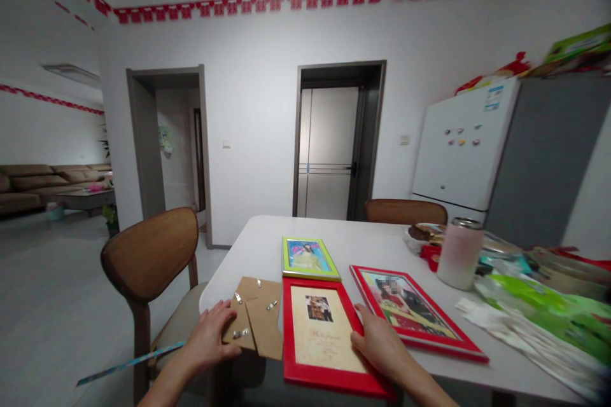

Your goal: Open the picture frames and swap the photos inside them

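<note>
My left hand point(212, 334) rests at the left edge of a brown backing board point(265, 324), thumb and fingers apart. The board lies on the table's near left corner and has several small metal clips on it. My right hand point(382, 343) grips the right side of a red picture frame point(289, 331), thumb on its border. Inside that frame is a cream printed sheet with a small photo; its near end reaches past the table edge. A second red picture frame point(458, 344) lies to the right, and a yellow-green one point(312, 276) sits just beyond the first.
On the white table's point(267, 229) right side stand a pink-white tumbler point(461, 254), a green plastic bag point(548, 305) and white cloth gloves point(510, 331). A wooden chair point(153, 254) is close on the left, with a thin blue patterned strip point(128, 364) beside it. Another chair point(405, 210) stands behind.
</note>
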Tool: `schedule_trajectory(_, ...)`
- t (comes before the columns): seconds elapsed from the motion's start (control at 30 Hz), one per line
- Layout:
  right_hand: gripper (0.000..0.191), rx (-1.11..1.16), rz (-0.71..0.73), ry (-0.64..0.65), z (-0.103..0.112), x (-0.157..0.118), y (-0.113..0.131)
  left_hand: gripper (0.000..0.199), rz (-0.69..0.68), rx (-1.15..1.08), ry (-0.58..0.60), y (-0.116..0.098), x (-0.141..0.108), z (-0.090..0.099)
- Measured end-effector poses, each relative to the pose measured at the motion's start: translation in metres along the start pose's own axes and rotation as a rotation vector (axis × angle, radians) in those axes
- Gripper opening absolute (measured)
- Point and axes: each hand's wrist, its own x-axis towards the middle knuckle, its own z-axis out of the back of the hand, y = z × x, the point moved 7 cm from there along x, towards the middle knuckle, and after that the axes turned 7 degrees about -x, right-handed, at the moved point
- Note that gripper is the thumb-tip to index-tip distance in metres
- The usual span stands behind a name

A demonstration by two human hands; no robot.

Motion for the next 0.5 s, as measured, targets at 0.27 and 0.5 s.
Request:
schedule_trajectory(0.27, 0.074, 0.919, -0.267, 0.281, -0.003, -0.017, -0.008, 0.059, -0.109, -0.022, 0.043, -0.037, 0.007, -0.028)
schedule_trajectory(0.5, 0.079, 1.178, -0.295, 0.267, 0.004, -0.03, 0.008, 0.052, -0.106, -0.463, -0.022, -0.126, -0.009, -0.037)
